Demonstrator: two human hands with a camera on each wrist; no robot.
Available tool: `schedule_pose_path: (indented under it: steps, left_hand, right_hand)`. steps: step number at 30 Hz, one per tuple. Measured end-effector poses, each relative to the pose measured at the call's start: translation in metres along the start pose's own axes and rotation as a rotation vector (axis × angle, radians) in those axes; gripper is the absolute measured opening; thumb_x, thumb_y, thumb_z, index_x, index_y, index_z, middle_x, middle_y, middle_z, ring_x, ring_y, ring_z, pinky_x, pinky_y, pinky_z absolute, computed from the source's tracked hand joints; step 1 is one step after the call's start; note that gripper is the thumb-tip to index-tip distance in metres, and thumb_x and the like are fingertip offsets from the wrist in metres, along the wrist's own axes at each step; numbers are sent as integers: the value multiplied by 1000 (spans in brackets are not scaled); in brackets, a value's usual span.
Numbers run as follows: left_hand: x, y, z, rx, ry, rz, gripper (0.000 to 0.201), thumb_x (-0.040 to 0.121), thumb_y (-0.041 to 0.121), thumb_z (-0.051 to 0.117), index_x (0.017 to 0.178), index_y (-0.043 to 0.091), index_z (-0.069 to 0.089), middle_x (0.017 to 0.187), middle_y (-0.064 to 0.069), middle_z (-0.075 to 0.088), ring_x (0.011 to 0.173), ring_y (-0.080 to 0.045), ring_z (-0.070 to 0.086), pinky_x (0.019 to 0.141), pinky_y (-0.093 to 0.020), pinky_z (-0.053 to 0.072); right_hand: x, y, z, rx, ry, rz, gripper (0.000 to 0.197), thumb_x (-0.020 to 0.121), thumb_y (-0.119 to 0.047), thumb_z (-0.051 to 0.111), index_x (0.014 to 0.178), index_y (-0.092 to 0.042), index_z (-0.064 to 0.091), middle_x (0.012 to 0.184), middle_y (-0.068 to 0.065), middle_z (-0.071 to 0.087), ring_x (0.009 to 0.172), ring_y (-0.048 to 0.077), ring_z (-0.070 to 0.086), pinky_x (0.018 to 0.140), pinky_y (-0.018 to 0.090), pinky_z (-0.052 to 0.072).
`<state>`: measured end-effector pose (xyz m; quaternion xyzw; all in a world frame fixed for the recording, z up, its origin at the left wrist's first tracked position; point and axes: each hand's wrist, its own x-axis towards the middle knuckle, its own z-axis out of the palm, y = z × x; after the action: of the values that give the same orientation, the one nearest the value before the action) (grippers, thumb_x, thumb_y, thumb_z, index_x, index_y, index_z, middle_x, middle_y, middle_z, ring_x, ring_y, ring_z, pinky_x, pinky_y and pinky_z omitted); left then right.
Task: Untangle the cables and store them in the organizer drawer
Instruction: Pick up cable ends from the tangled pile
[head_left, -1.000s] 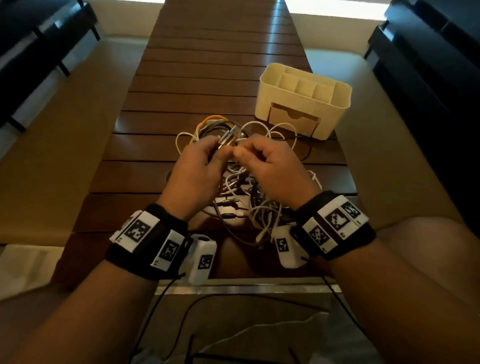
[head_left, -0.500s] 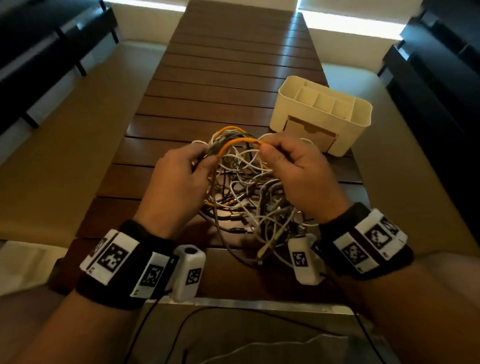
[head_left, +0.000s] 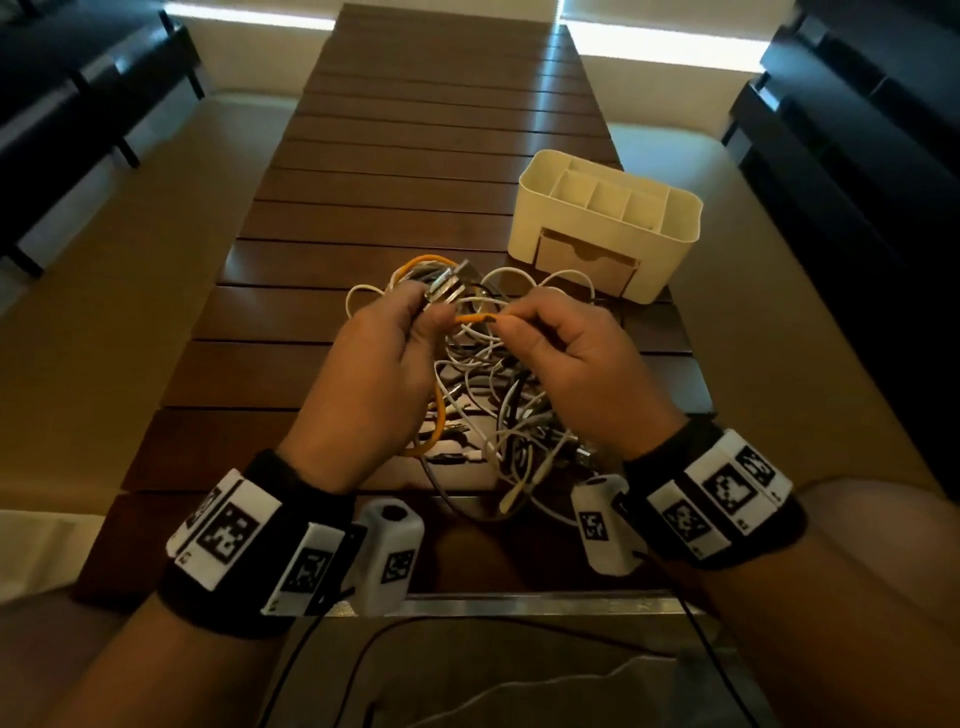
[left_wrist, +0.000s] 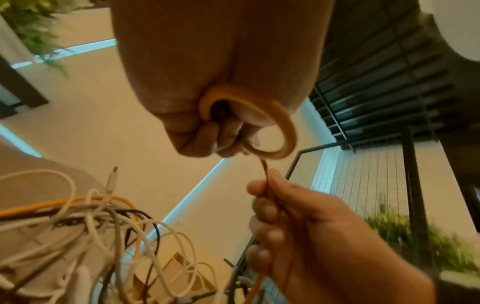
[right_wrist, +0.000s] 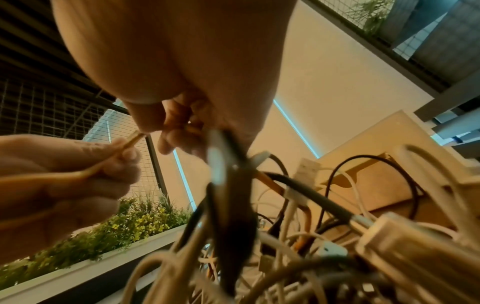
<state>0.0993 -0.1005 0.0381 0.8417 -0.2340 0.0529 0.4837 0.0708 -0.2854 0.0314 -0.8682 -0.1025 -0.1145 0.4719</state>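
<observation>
Orange cable (head_left: 470, 318) runs taut between both sets of fingertips: the right hand (head_left: 576, 358) pinches it, and the left hand (head_left: 382, 358) curls around it and a grey bundle. Below them the tangle (head_left: 498, 415) of white, grey and black cables lies on the wooden table (head_left: 415, 156). Beyond the right hand stands the cream organizer (head_left: 608, 223), drawer (head_left: 587, 262) closed.

Both forearms leave the head view's bottom edge; the cable tangle (right_wrist: 298, 236) blurs in the right wrist view.
</observation>
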Motion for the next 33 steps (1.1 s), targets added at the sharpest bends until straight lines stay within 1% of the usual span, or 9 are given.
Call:
schedule_pose_path:
  steps: [5, 10, 12, 16, 19, 22, 25, 30, 33]
  left_hand:
    - [-4, 8, -16, -286, 168, -116, 24, 105, 27, 43, 86, 25, 57, 67, 16, 60, 52, -1, 51, 45, -18, 43]
    - [-11, -11, -20, 71, -96, -180, 20, 104, 22, 48, 90, 22, 63, 77, 6, 65, 67, -5, 62, 64, -31, 55]
    - [-14, -18, -19, 140, -63, -203, 16, 103, 21, 50, 97, 23, 65, 87, 6, 65, 77, -3, 61, 65, -21, 49]
    - [-14, -14, -20, 209, 221, 19, 21, 99, 15, 57, 118, 15, 68, 127, 2, 58, 112, -11, 57, 93, -28, 48]
    - [-16, -10, -11, 105, 171, 149, 27, 98, 10, 59, 123, 16, 67, 138, 9, 51, 124, -3, 51, 101, -15, 43]
    - [-23, -10, 2, 17, -19, 133, 29, 99, 10, 57, 124, 22, 66, 121, 13, 64, 109, 5, 58, 92, -18, 49]
    - [-26, -13, 7, 74, -70, 45, 16, 101, 18, 55, 112, 19, 66, 94, 7, 67, 84, -3, 59, 70, -21, 47]
    - [-23, -5, 2, -23, 20, 47, 13, 104, 24, 50, 97, 24, 60, 76, 6, 62, 64, -12, 57, 54, -28, 46]
    - [-21, 3, -9, -228, 154, -2, 18, 105, 21, 48, 93, 27, 61, 72, 10, 60, 58, -3, 53, 49, -19, 41]
  right_hand:
    - [-19, 18, 11, 41, -51, 151, 21, 103, -25, 48, 102, -14, 66, 77, 2, 60, 70, 17, 57, 61, 26, 47]
    - [-17, 18, 8, -21, 131, 77, 15, 100, -23, 54, 104, -18, 68, 86, -8, 60, 78, 7, 56, 68, 26, 49]
    - [-13, 15, 5, -103, 90, 32, 14, 98, -22, 57, 101, -16, 69, 87, -8, 59, 80, 7, 55, 69, 24, 47]
    - [-8, 18, 4, -258, -104, 39, 17, 97, -23, 60, 102, -13, 72, 91, -5, 58, 82, 5, 53, 74, 23, 46]
    - [-7, 16, 9, -310, -135, -6, 18, 97, -23, 61, 103, -12, 73, 88, -9, 55, 80, 0, 51, 71, 16, 39]
    - [-6, 9, 11, -276, -70, -101, 17, 95, -23, 61, 97, -10, 73, 81, -14, 50, 74, -2, 49, 67, 15, 36]
    - [-6, 2, 12, -215, -37, -145, 13, 95, -21, 60, 93, -13, 70, 80, -18, 49, 72, -2, 48, 65, 12, 36]
    - [-11, 3, 18, -136, -42, -100, 14, 101, -25, 53, 97, -19, 65, 83, -12, 53, 75, 5, 51, 64, 15, 40]
    - [-13, 14, 19, -153, -122, 46, 16, 104, -30, 47, 95, -25, 59, 83, -11, 54, 75, 4, 52, 65, 19, 39]
